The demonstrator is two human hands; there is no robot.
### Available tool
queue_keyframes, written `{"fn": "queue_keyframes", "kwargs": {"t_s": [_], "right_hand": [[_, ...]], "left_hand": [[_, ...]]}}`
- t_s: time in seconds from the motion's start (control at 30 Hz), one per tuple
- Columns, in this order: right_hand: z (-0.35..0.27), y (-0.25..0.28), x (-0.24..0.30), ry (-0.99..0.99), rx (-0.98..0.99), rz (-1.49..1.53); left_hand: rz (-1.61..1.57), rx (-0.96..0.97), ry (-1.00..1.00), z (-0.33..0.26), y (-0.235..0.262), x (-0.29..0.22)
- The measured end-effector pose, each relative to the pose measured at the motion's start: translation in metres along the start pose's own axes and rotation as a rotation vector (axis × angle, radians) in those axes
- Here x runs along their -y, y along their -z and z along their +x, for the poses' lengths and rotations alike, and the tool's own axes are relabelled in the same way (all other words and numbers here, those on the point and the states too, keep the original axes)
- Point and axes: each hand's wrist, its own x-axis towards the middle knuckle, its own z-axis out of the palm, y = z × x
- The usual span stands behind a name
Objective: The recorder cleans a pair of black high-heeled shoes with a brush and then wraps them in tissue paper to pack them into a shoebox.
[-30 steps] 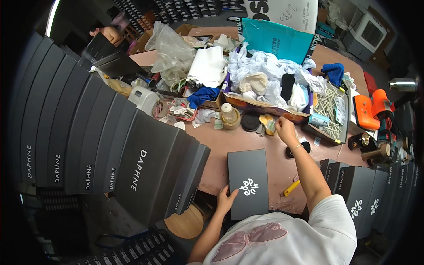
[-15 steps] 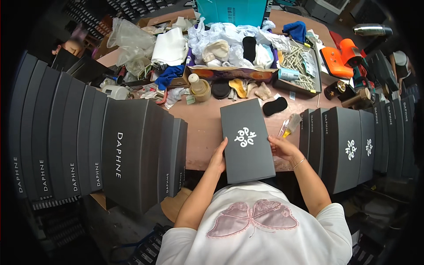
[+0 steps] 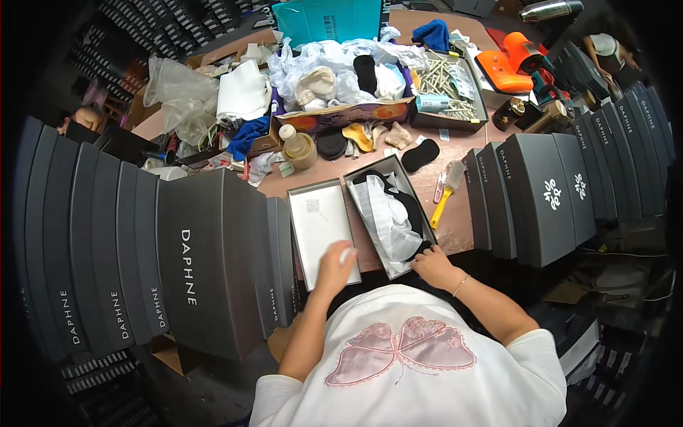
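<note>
Beside our open box (image 3: 393, 168) lies its lid (image 3: 319, 226); white paper (image 3: 380, 203) remains inside; right fingers (image 3: 421, 260) curl at the rim, left fingers (image 3: 334, 253) by the lid; their holds we cannot tell.

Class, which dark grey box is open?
The box at the right hand: its lid lies left of it, white wrapping shows inside; the piled boxes either side look closed.
</note>
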Motion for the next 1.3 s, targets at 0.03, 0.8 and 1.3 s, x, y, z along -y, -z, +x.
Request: {"fn": "queue_keyframes", "kwargs": {"t_s": [0.03, 0.8, 1.3], "right_hand": [[-0.008, -0.022, -0.008, 0.032, -0.127, -0.026], [0.082, 0.184, -0.070, 0.305, -0.159, 0.467], [0.107, 0.071, -0.074, -0.129, -0.231, 0.407]], "left_hand": [[0.199, 0.218, 0.007, -0.004, -0.017, 0.017], [-0.904, -0.193, 0.437, 0.036, -0.027, -0.059], [0.632, 0.207, -0.257, 0.104, -0.078, -0.013]]}}
